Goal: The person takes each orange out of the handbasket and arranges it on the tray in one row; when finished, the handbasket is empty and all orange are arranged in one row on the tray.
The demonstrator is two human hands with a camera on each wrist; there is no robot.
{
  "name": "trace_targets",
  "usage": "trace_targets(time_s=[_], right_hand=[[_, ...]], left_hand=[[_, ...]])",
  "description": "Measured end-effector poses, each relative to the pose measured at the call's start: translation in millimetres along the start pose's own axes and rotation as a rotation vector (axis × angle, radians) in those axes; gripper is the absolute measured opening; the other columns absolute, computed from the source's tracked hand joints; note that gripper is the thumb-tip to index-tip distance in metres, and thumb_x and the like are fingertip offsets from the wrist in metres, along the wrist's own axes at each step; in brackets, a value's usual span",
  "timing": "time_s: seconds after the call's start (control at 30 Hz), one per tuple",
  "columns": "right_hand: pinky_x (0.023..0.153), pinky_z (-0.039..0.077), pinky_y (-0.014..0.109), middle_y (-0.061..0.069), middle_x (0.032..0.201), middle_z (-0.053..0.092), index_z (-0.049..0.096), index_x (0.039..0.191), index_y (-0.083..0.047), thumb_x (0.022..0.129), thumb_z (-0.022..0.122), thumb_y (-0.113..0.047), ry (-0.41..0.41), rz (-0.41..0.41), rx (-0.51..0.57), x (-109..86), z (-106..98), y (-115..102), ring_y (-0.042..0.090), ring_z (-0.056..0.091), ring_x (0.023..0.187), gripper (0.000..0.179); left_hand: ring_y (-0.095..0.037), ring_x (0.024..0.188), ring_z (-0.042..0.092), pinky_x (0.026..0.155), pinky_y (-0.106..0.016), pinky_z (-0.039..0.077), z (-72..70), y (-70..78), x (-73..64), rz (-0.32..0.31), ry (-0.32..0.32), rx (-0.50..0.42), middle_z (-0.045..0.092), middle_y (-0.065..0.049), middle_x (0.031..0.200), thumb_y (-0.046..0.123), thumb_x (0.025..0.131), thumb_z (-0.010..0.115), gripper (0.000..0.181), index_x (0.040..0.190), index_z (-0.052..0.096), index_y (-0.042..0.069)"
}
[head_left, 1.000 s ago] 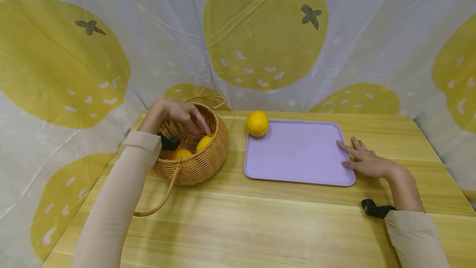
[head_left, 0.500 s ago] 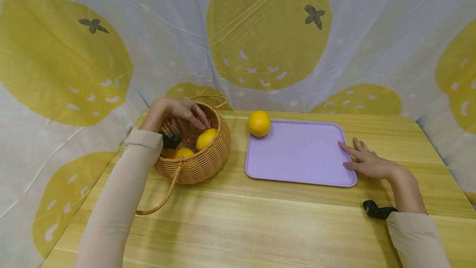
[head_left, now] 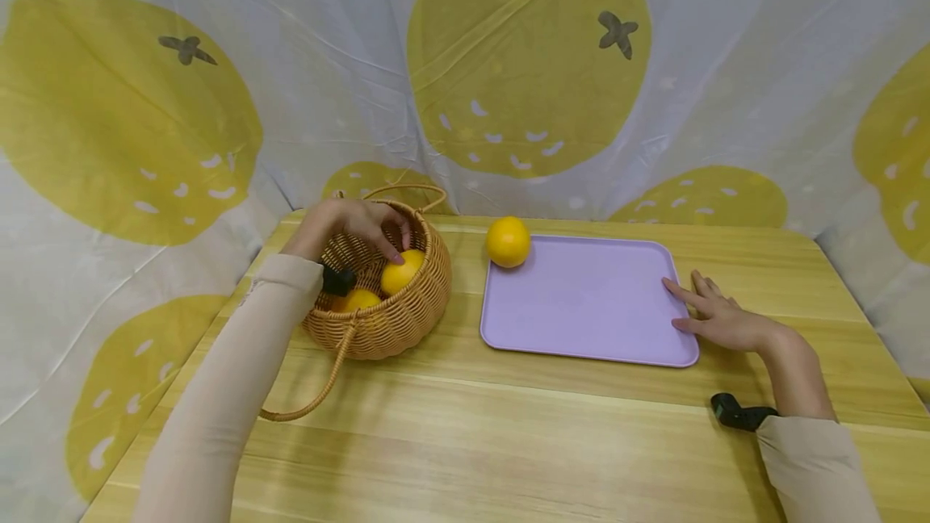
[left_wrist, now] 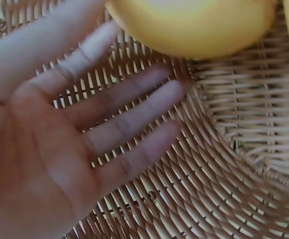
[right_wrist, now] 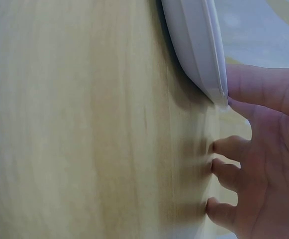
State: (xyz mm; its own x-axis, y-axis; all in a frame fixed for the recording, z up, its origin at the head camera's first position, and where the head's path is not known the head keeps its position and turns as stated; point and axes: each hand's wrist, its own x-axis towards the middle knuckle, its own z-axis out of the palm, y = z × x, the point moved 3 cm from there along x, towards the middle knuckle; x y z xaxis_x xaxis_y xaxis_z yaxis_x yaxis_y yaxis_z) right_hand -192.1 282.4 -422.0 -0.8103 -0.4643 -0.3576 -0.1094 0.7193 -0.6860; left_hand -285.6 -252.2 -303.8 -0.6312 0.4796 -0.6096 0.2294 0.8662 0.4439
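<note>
My left hand [head_left: 361,226] reaches into a wicker basket [head_left: 403,325] at the left. Its thumb and index tips are right at a yellow fruit [head_left: 401,273] by the basket's right wall. In the left wrist view the other fingers [left_wrist: 134,124] stretch out loosely along the weave, below that fruit. A second yellow fruit [head_left: 358,299] sits lower in the basket, partly behind the near rim. My right hand [head_left: 726,321] has its fingers spread, with thumb and index at the right edge of a lilac tray [head_left: 588,301]. An orange [head_left: 508,242] rests at the tray's far left corner.
The basket's handles lie folded down, one toward the back and one handle [head_left: 316,402] over the near tabletop. A wooden table [head_left: 508,442] bears everything, and a fruit-print cloth [head_left: 349,63] hangs behind it. Each wrist wears a small black camera [head_left: 737,412].
My left thumb has moved down onto the upper part of the fruit in the basket, which has come more into view. My right hand stays at the tray's edge. The head view shifted slightly.
</note>
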Motion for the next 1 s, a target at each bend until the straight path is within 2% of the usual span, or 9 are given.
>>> trace_targets(time_s=[0.17, 0.27, 0.4, 0.5, 0.6, 0.7, 0.87, 1.0], right_hand=[[0.110, -0.016, 0.081, 0.043, 0.161, -0.020, 0.014, 0.164, -0.001, 0.104, 0.058, -0.033, 0.005, -0.008, -0.005, 0.6, 0, 2, 0.062, -0.025, 0.147, 0.081], [0.110, -0.016, 0.080, 0.043, 0.161, -0.020, 0.014, 0.164, 0.000, 0.104, 0.058, -0.032, 0.006, -0.012, -0.003, 0.9, 1, 2, 0.063, -0.025, 0.147, 0.081], [0.110, -0.016, 0.080, 0.043, 0.161, -0.020, 0.014, 0.163, 0.001, 0.104, 0.058, -0.032, 0.007, -0.015, -0.003, 0.9, 1, 2, 0.063, -0.025, 0.147, 0.081], [0.110, -0.016, 0.080, 0.043, 0.161, -0.020, 0.014, 0.164, 0.001, 0.105, 0.058, -0.031, 0.006, -0.017, -0.004, 1.0, 1, 2, 0.063, -0.025, 0.147, 0.081], [0.110, -0.016, 0.080, 0.043, 0.161, -0.021, 0.013, 0.164, 0.000, 0.105, 0.058, -0.032, 0.004, -0.018, -0.002, 0.8, 1, 2, 0.062, -0.025, 0.147, 0.081], [0.110, -0.017, 0.080, 0.043, 0.161, -0.021, 0.012, 0.164, 0.000, 0.105, 0.058, -0.032, 0.003, -0.019, 0.004, 0.4, 0, 2, 0.062, -0.026, 0.147, 0.081], [0.110, -0.017, 0.080, 0.043, 0.161, -0.021, 0.012, 0.164, 0.000, 0.105, 0.057, -0.032, 0.003, -0.019, 0.004, 0.3, 1, 2, 0.062, -0.026, 0.147, 0.081], [0.110, -0.017, 0.080, 0.043, 0.161, -0.021, 0.013, 0.164, 0.000, 0.105, 0.057, -0.032, 0.003, -0.015, 0.004, 0.7, 1, 2, 0.062, -0.026, 0.147, 0.081]], left_hand=[[-0.025, 0.115, 0.050, 0.094, -0.032, 0.042, 0.1, -5.2, -0.9, 0.014, 0.012, -0.030, 0.058, -0.016, 0.133, 0.021, 0.096, 0.074, 0.035, 0.124, 0.063, 0.004], [-0.027, 0.120, 0.055, 0.095, -0.032, 0.048, -0.1, -7.7, 0.3, 0.056, -0.005, -0.093, 0.058, -0.019, 0.135, 0.010, 0.098, 0.070, 0.032, 0.127, 0.060, 0.000], [-0.034, 0.127, 0.058, 0.104, -0.041, 0.052, -0.3, -11.4, 1.6, 0.093, -0.036, -0.178, 0.058, -0.024, 0.136, -0.007, 0.096, 0.062, 0.034, 0.129, 0.056, -0.005], [-0.032, 0.126, 0.056, 0.107, -0.044, 0.049, 0.0, -13.3, 0.2, 0.057, -0.034, -0.190, 0.056, -0.021, 0.139, -0.001, 0.099, 0.061, 0.033, 0.132, 0.057, -0.002], [-0.026, 0.118, 0.054, 0.102, -0.044, 0.048, 1.1, -13.9, -0.7, -0.009, -0.035, -0.198, 0.056, -0.016, 0.137, 0.018, 0.102, 0.064, 0.034, 0.133, 0.057, 0.004], [-0.022, 0.110, 0.054, 0.098, -0.043, 0.049, 2.2, -13.3, -0.3, -0.042, -0.032, -0.198, 0.057, -0.012, 0.130, 0.028, 0.099, 0.071, 0.040, 0.130, 0.057, 0.007], [-0.020, 0.110, 0.054, 0.095, -0.036, 0.049, 1.8, -13.0, 0.2, -0.025, -0.017, -0.177, 0.059, -0.010, 0.124, 0.022, 0.094, 0.077, 0.039, 0.126, 0.058, 0.007], [-0.025, 0.122, 0.054, 0.098, -0.039, 0.052, 0.6, -14.3, -1.5, 0.013, -0.063, -0.196, 0.056, -0.016, 0.135, 0.009, 0.098, 0.068, 0.037, 0.133, 0.055, 0.004]])
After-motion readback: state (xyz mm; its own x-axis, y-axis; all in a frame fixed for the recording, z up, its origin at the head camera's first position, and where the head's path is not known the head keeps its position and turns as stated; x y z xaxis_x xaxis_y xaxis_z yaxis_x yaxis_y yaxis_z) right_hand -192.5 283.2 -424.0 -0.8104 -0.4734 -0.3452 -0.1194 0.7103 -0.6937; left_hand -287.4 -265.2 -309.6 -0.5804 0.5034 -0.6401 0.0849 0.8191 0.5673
